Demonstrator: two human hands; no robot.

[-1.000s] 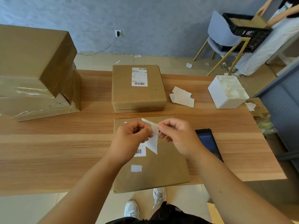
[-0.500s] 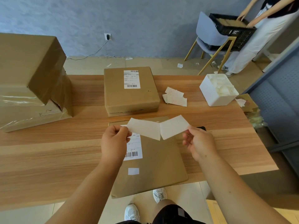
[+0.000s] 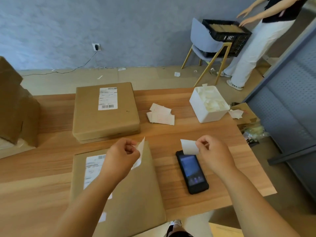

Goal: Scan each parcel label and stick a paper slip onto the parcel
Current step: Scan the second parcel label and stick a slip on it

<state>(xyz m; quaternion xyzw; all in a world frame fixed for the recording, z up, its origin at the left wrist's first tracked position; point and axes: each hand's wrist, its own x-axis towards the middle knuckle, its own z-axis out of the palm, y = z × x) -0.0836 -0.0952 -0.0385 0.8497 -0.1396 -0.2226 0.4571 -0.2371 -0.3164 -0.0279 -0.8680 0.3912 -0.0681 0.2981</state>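
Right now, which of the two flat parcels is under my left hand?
The near parcel, overhanging the front edge of the table; the far parcel lies behind it with no hand above.

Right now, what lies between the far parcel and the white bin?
A loose heap of paper slips, touching neither the far parcel nor the white bin, as the head view shows.

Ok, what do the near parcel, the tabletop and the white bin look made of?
Near parcel: dull brown with no glare, so kraft paper or cardboard wrap.
Tabletop: wood grain in long bands with a low sheen, wood or possibly laminate.
White bin: smooth, uniform white walls, probably plastic.
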